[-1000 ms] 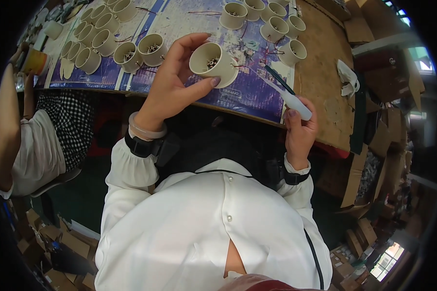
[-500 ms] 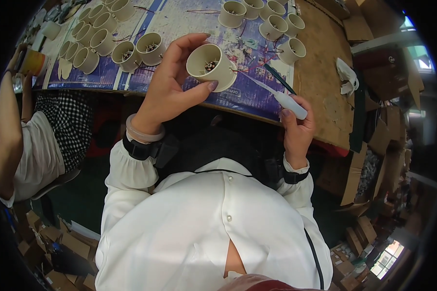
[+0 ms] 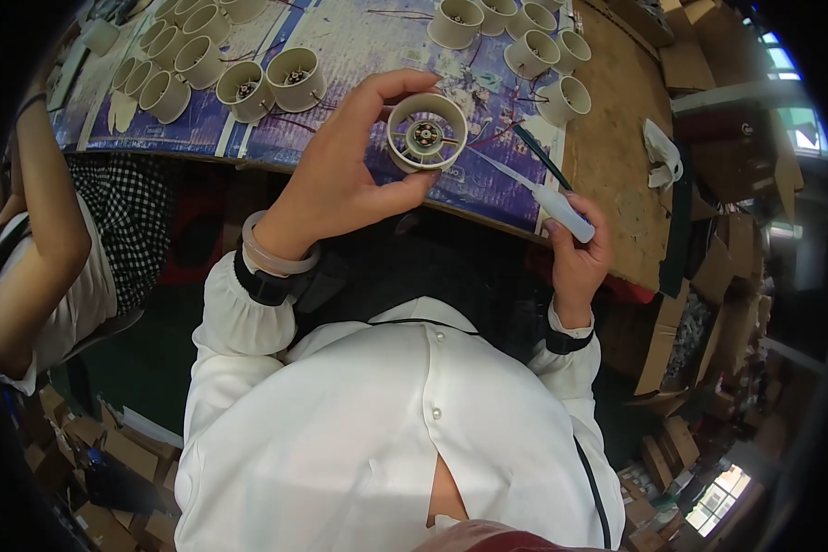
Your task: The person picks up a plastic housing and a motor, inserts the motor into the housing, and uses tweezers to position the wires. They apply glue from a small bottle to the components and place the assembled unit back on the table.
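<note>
My left hand [image 3: 345,175] holds a cream round plastic housing [image 3: 426,109] between thumb and fingers, just over the near edge of the table. Its open end faces me. Inside it a small copper-wound motor core [image 3: 426,135] sits at the centre, carried on thin spokes. Closed round a white squeeze bottle [image 3: 561,213], my right hand [image 3: 580,267] is to the right of it. The bottle's long thin nozzle points up and left, its tip near the right side of the housing.
More cream housings with wires stand at the far left [image 3: 200,60] and far right [image 3: 532,53] of the table [image 3: 368,55]. A dark green pen-like stick [image 3: 543,156] lies near the bottle. Crumpled white paper [image 3: 661,152] is at the right edge. Another person's arm [image 3: 51,212] is at left.
The housing has moved slightly right and tipped so that its inside now faces me squarely. My right hand and the bottle have shifted a little right and toward me.
</note>
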The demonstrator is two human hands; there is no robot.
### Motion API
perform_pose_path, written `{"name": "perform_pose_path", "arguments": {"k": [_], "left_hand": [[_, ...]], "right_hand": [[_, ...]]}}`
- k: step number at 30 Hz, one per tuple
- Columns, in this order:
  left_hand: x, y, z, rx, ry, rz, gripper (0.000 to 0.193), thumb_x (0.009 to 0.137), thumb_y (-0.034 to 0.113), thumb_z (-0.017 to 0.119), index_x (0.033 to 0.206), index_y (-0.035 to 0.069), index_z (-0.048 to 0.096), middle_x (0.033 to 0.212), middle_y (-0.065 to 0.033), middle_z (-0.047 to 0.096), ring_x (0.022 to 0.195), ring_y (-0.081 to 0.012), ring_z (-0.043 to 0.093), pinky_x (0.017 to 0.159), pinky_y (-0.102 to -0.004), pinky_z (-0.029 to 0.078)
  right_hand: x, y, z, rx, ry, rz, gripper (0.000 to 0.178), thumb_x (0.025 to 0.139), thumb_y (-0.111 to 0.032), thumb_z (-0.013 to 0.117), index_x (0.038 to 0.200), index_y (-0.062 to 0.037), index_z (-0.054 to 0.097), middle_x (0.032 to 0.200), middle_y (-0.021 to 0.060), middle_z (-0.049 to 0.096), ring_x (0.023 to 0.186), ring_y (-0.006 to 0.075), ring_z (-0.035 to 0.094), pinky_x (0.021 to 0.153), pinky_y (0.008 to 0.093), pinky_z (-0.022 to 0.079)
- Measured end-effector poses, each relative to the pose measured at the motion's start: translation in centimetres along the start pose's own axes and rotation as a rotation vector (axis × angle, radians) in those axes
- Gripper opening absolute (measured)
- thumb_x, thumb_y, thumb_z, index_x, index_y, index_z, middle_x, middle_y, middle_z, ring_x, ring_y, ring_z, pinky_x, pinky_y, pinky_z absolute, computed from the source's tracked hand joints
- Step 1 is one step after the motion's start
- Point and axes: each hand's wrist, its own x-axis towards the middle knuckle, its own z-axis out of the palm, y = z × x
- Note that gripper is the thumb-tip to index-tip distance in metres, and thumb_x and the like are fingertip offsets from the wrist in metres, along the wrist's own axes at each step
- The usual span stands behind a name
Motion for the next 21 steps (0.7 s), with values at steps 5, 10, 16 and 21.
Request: {"name": "perform_pose_path", "arguments": {"k": [5,10,16,21], "left_hand": [[0.1,0.6,0.0,0.052,0.013,0.066,0.067,0.071,0.004,0.074,0.131,0.003,0.045,0.124,-0.0112,0.054,0.115,-0.0239,0.056,0.099,-0.0326,0.044],[-0.1,0.9,-0.1,0.140,0.009,0.099,0.066,0.071,0.003,0.074,0.131,0.003,0.046,0.126,-0.0109,0.055,0.115,-0.0228,0.055,0.099,-0.0328,0.042],[0.1,0.8,-0.1,0.188,-0.003,0.112,0.064,0.071,0.003,0.073,0.129,0.004,0.047,0.124,-0.0112,0.055,0.113,-0.0252,0.056,0.097,-0.0331,0.043],[0.1,0.5,0.1,0.180,-0.013,0.113,0.064,0.071,0.002,0.073,0.129,0.004,0.047,0.123,-0.0111,0.055,0.113,-0.0255,0.056,0.097,-0.0335,0.043]], "right_hand": [[0.3,-0.8,-0.3,-0.066,-0.020,-0.081,0.035,0.081,0.007,0.071,0.113,-0.0025,0.060,0.113,0.0089,0.063,0.102,0.0172,0.059,0.089,0.0281,0.048],[0.6,-1.2,-0.7,-0.099,-0.039,-0.121,0.037,0.078,0.009,0.072,0.111,-0.0031,0.061,0.110,0.0097,0.062,0.100,0.0183,0.060,0.089,0.0290,0.048],[1.3,-2.0,-1.2,-0.213,-0.073,-0.186,0.039,0.074,0.008,0.075,0.108,-0.0035,0.061,0.107,0.0108,0.062,0.096,0.0204,0.060,0.086,0.0298,0.048],[1.8,-2.5,-1.8,-0.309,-0.108,-0.238,0.038,0.072,0.006,0.077,0.105,-0.0033,0.061,0.104,0.0118,0.064,0.092,0.0218,0.061,0.082,0.0296,0.048]]}}
